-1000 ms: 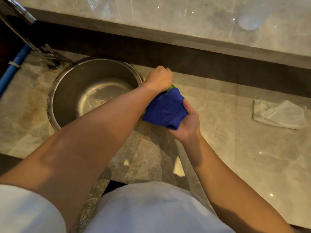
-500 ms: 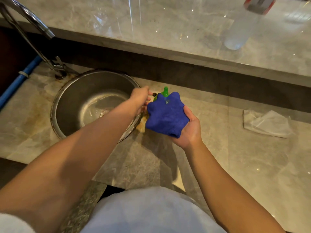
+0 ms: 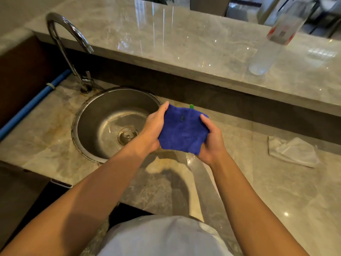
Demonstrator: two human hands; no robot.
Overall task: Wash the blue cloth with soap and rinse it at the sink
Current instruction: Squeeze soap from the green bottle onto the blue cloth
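Both hands clamped on the bunched royal-blue microfibre cloth: left hand grips its 9 o'clock edge, fingers curled behind; right hand grips the 3 o'clock edge, thumb on top. Cloth is held above the beige marble tabletop, just beside the 3 o'clock rim of the round stainless-steel sink, not over the bowl. Small green cap pokes out behind the cloth at 12 o'clock; what it belongs to can't be told. Sink holds only a thin sheen of water around the drain strainer. Chrome gooseneck faucet stands at the sink's 11 o'clock. Clear plastic bottle on the raised ledge at 1 o'clock looks empty, blurred. Crumpled white plastic wrapper lies at 3 o'clock.
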